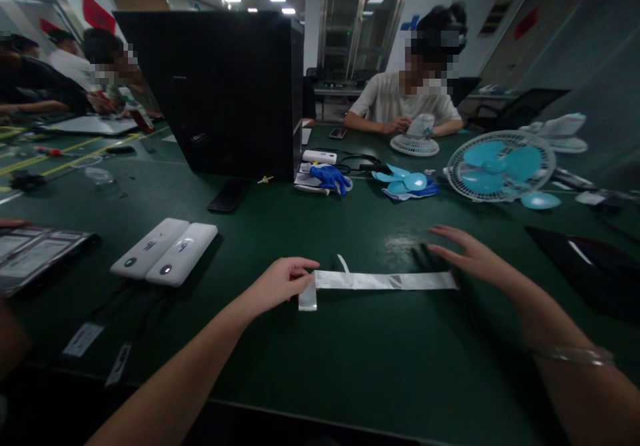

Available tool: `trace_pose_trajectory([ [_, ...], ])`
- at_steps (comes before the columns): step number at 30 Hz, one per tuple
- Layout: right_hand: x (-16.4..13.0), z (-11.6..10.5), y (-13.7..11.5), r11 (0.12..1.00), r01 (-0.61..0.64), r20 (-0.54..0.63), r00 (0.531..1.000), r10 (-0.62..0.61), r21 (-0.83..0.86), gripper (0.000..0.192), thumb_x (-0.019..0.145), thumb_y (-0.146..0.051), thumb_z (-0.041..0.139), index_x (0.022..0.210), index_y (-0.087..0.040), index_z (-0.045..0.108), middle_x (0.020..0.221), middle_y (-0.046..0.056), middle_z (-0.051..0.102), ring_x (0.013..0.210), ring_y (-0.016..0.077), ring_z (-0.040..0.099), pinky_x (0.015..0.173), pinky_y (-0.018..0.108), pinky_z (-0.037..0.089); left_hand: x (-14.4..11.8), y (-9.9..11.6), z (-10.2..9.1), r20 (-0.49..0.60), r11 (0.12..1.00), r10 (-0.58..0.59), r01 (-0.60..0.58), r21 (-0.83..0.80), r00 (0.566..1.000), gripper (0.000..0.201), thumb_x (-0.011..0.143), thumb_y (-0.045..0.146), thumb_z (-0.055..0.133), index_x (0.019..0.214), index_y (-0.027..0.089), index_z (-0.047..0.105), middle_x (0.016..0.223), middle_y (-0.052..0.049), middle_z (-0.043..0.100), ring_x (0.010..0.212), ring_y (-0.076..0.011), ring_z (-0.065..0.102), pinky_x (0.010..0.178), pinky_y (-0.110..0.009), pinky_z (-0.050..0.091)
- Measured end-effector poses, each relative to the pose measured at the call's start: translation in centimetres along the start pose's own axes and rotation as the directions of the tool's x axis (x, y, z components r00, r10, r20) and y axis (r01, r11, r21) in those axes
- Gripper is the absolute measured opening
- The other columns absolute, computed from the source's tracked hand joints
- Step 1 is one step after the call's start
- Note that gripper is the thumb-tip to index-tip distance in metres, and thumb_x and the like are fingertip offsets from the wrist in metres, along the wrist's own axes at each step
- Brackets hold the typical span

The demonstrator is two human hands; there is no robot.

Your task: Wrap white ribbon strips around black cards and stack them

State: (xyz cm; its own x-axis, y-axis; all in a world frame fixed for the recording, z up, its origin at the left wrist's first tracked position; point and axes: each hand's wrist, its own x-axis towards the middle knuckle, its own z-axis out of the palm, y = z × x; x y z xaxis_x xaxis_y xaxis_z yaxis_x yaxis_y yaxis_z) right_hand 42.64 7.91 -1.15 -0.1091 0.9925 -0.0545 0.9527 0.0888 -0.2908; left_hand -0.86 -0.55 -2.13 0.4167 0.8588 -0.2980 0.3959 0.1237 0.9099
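Observation:
A long, flat silvery strip (375,281) lies across the green table in front of me. Its left end is bent into a short leg pointing toward me, and a thin pale tab sticks up from its far edge. My left hand (285,281) is at that bent end, thumb and fingers closed together on the strip. Just beyond the strip's right end hovers my right hand (465,254), fingers apart and holding nothing. A clear band circles my right wrist.
Two white power banks (183,253) lie at left, near a black phone (229,196). A large black computer case (225,93) stands behind. Blue gloves (330,178), light-blue fan blades (403,183) and a fan (500,166) lie farther back. A co-worker (405,103) sits opposite.

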Motion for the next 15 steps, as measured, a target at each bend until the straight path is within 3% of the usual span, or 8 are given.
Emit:
trace_pose_trajectory([
  [1,0.1,-0.5,1.5,0.992,-0.115,-0.092,0.990,0.110,-0.048,0.063,0.092,-0.054,0.042,0.143,-0.019,0.042,0.153,0.017,0.020,0.140,0.0365,0.015,0.108,0.060,0.013,0.0,-0.1,0.0,-0.016,1.000,-0.002,0.002,0.007,1.000,0.045,0.089,0.035,0.055,0.131,0.022,0.053,0.109,-0.006,0.068,0.083,-0.0173,0.062,0.060,-0.024,0.045],
  [3,-0.1,-1.2,4.6,0.928,-0.357,-0.269,0.909,0.319,-0.105,0.071,0.092,-0.057,0.037,0.144,-0.009,0.040,0.154,0.025,0.002,0.140,0.0434,-0.005,0.100,0.070,-0.003,0.1,-0.2,0.1,-0.033,1.000,0.002,-0.002,0.013,0.999,0.043,0.089,0.035,0.056,0.129,0.021,0.055,0.110,-0.007,0.068,0.089,-0.0187,0.063,0.066,-0.027,0.048],
  [6,-1.2,-1.5,9.0,0.712,-0.697,-0.455,0.661,0.597,-0.080,0.078,0.091,-0.063,0.029,0.143,-0.006,0.040,0.153,0.028,-0.001,0.139,0.0415,-0.010,0.098,0.070,-0.005,0.1,-0.1,0.2,-0.039,0.999,0.017,-0.015,0.032,0.999,0.039,0.088,0.035,0.056,0.124,0.020,0.058,0.110,-0.006,0.068,0.094,-0.0198,0.063,0.073,-0.029,0.049],
  [8,-1.7,-1.2,11.3,0.593,-0.805,-0.463,0.531,0.710,-0.015,0.084,0.089,-0.066,0.026,0.144,-0.005,0.037,0.152,0.031,0.003,0.140,0.0403,-0.009,0.098,0.069,-0.005,0.0,0.1,0.3,-0.046,0.998,0.023,-0.021,0.062,0.999,0.038,0.089,0.036,0.055,0.123,0.021,0.059,0.107,-0.006,0.068,0.093,-0.0196,0.064,0.073,-0.030,0.049],
  [11,-1.8,-0.7,13.2,0.527,-0.846,-0.363,0.469,0.805,0.075,0.088,0.088,-0.067,0.024,0.149,-0.005,0.026,0.150,0.032,0.009,0.140,0.0401,-0.002,0.097,0.070,-0.002,-0.1,0.4,0.3,-0.057,0.995,0.036,-0.030,0.093,0.998,0.037,0.090,0.036,0.053,0.123,0.020,0.058,0.104,-0.005,0.069,0.090,-0.0192,0.064,0.073,-0.031,0.049],
  [15,-1.3,-0.9,13.4,0.499,-0.866,-0.237,0.481,0.844,0.020,0.078,0.092,-0.059,0.014,0.150,-0.007,0.023,0.150,0.031,0.016,0.139,0.0411,0.012,0.097,0.071,0.009,-0.1,0.5,0.3,-0.061,0.994,0.057,-0.051,0.102,0.997,0.038,0.089,0.037,0.053,0.122,0.019,0.058,0.101,-0.005,0.068,0.088,-0.0195,0.064,0.074,-0.032,0.049],
])
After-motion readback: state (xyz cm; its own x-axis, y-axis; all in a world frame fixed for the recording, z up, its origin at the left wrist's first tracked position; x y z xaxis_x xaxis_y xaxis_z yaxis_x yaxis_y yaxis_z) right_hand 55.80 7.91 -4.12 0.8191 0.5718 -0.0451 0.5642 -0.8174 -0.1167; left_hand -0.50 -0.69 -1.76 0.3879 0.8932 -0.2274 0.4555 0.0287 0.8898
